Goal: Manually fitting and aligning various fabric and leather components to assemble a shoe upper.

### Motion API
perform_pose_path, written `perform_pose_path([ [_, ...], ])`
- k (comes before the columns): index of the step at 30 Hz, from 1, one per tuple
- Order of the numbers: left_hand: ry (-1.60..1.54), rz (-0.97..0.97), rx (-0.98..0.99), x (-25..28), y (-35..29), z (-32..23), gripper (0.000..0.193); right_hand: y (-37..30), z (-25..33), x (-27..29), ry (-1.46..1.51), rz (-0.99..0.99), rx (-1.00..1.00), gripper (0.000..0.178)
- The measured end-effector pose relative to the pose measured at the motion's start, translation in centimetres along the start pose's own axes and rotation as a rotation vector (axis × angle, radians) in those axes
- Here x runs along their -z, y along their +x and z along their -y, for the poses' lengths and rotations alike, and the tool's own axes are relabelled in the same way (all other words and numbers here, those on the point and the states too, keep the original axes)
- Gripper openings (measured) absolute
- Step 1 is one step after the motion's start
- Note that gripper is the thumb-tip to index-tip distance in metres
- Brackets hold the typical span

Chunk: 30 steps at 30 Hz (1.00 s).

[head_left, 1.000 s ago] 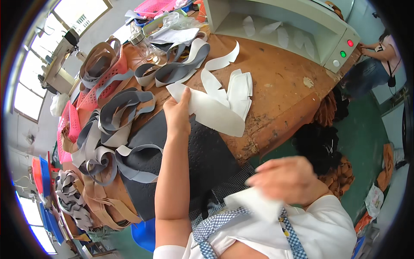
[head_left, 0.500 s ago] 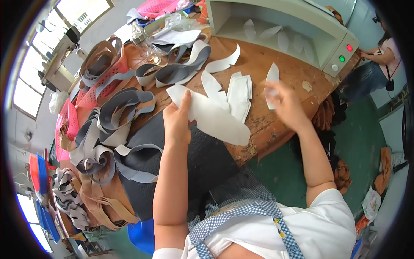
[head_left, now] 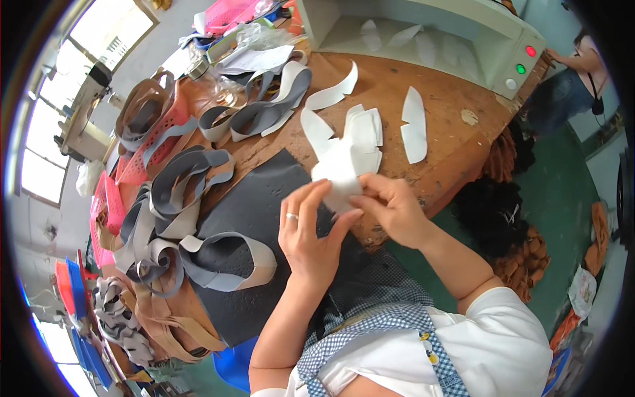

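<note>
Both hands are raised over the near edge of the table, holding a white cut piece of sheet material (head_left: 336, 173) that is partly blurred. My left hand (head_left: 309, 233), with a ring on one finger, grips its near left side between fingers and thumb. On the right side, my right hand (head_left: 395, 210) pinches the piece's edge. Just beyond lies a small stack of white cut pieces (head_left: 365, 132), partly hidden by the held one. A single notched, leaf-shaped white piece (head_left: 415, 126) rests to the right of the stack. A curved white strip (head_left: 334, 94) lies on the far side.
Grey and white strips (head_left: 192, 185) lie in loops at left, beside pink baskets (head_left: 155, 142). A black perforated mat (head_left: 264, 198) covers the near table. At the back stands an open machine (head_left: 410, 63) with lit buttons and white pieces inside. Another person (head_left: 572, 83) is at far right.
My right hand has let go of the notched piece, now flat on the table, and moved left to the large white piece. My left hand has shifted nearer and right with that piece.
</note>
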<state>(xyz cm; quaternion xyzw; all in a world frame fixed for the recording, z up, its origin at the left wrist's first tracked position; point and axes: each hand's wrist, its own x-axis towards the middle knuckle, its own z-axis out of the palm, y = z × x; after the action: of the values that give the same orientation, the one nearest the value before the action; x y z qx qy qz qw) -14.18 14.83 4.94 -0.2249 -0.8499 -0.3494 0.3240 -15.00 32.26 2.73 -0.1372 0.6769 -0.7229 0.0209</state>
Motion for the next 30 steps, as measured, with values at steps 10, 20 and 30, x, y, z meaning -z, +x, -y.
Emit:
perform_pose_path([
  [10,0.114,-0.164,0.087,1.8,-0.5,-0.6,0.011,-0.2,3.5,-0.1,-0.385,0.133,0.303,0.021],
  [20,0.201,-0.700,0.577,14.8,0.4,2.2,0.013,-2.5,4.2,13.5,-0.533,-0.073,0.078,0.021],
  [30,-0.626,0.068,0.644,8.6,2.3,-1.8,0.010,0.2,-1.8,22.9,-1.675,-0.567,-0.407,0.037],
])
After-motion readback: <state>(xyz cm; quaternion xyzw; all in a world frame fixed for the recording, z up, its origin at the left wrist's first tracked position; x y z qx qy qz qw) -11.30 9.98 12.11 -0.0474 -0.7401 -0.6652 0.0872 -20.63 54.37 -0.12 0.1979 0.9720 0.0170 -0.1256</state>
